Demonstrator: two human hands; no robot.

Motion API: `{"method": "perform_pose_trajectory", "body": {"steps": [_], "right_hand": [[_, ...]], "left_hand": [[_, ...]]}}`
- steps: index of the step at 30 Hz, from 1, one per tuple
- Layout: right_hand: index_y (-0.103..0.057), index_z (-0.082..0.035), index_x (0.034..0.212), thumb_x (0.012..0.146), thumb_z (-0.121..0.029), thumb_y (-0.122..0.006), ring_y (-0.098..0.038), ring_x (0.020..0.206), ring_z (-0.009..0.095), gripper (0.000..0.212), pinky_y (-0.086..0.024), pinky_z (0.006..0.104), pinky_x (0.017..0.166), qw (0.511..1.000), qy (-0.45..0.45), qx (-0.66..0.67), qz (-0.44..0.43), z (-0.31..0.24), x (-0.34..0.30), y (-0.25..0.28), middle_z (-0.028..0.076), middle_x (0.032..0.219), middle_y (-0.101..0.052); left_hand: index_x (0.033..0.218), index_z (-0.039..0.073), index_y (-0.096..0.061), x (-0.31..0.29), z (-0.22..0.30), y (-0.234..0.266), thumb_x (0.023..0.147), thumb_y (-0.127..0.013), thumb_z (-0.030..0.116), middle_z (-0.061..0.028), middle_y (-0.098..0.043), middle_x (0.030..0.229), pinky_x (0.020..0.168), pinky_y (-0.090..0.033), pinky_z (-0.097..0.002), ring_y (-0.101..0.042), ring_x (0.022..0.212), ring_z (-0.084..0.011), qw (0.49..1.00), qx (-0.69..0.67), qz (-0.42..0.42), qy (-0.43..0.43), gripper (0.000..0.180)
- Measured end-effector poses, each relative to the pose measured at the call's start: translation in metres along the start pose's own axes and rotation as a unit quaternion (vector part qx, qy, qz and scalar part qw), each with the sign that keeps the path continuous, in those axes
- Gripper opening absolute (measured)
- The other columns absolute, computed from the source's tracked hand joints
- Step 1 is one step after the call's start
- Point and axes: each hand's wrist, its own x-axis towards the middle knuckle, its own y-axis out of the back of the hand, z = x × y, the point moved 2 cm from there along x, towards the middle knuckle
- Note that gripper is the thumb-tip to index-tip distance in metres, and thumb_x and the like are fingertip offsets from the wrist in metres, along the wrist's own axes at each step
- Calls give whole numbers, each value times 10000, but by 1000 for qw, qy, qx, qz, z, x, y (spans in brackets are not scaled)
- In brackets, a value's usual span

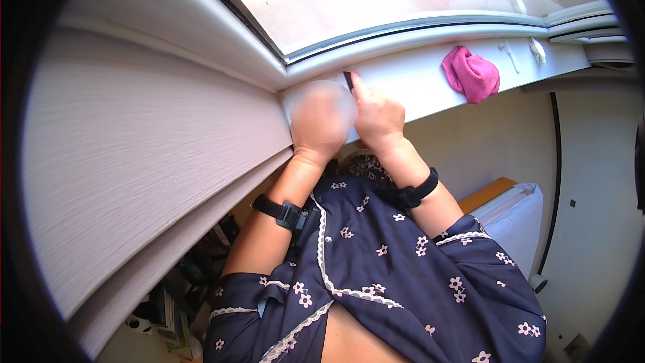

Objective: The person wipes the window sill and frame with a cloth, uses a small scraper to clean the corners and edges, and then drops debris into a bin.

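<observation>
Both my hands are close together over the left end of the white windowsill point(416, 84), beside the corner of the window frame. My left hand point(321, 117) is smeared by a round blur, so its fingers and anything in them are hidden. Just to its right, my right hand point(378, 113) is closed, with one finger stretched forward. Along that finger, a small dark flat piece point(348, 81) sticks out toward the glass. Its other end is out of sight behind the hand. Farther right on the sill lies a crumpled pink cloth point(471, 75), apart from both hands.
A thin white stick-like item point(512, 58) and a small white crumpled item point(537, 52) lie right of the cloth. The window glass point(403, 7) rises behind the sill. A pale wood-grain panel point(148, 161) stands close on my left. Below right is a light-blue covered item point(514, 222).
</observation>
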Motion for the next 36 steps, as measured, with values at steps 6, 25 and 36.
{"method": "perform_pose_trajectory", "body": {"steps": [6,25,36], "right_hand": [[-613,-93,1125,747,-116,-522,-583,511,235,390,-456,360,457,1000,-12,8,-7,0,0,-2,54,577,-592],[-629,-120,1106,796,-170,-582,-591,519,286,317,-475,394,474,995,-50,65,56,26,-9,7,100,639,-621],[-637,-101,1076,825,-151,-568,-599,549,290,265,-468,378,496,994,-38,99,-6,11,5,8,118,650,-624]], "left_hand": [[991,103,-529,-3,-5,-6,705,-555,71,-98,-512,925,740,-431,-399,-535,853,-304,1000,-6,22,14,288],[1301,123,-464,10,10,-3,809,-567,360,-69,-525,894,555,-522,-379,-590,709,-241,961,232,-136,65,556],[1285,72,-465,10,21,14,798,-582,389,-84,-545,871,541,-520,-359,-599,712,-240,949,253,-171,75,593]]}}
